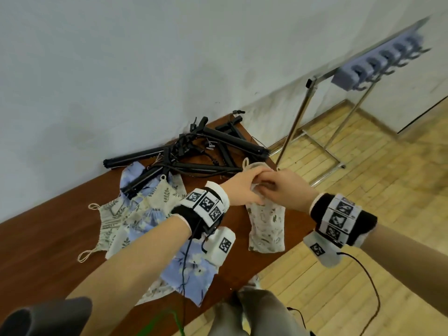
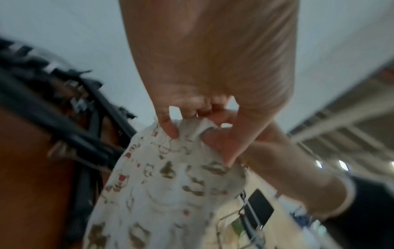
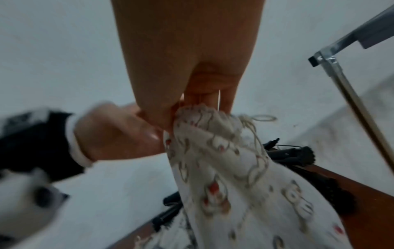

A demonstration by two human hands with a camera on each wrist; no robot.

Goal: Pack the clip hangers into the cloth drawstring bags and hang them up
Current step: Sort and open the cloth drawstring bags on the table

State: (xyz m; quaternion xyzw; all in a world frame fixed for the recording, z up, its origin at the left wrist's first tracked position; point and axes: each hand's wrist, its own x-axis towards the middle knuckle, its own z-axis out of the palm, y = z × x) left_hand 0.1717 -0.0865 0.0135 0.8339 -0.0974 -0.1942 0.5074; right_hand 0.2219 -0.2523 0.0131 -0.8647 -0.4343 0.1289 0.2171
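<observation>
A printed bag (image 1: 266,226) is held up by its gathered mouth, hanging just below both hands, its lower part over the tabletop (image 1: 48,251) edge. The left hand (image 1: 244,187) pinches the puckered cloth between thumb and fingers; the right hand (image 1: 281,187) is curled round the same neck from the other side, the two hands touching. The step in hand is judged to be the closing of the bag — whether a hanger is inside cannot be told. Next, the cord (image 3: 263,118) beyond the right hand would need drawing tight, then the loop carried to a hook on the rack (image 1: 378,66), well beyond the hands. The hangers (image 1: 194,151) lie just past the hands; spare bags (image 1: 135,214) lie under the left forearm. No brand or writing is legible — only square coded markers on the wristbands.
</observation>
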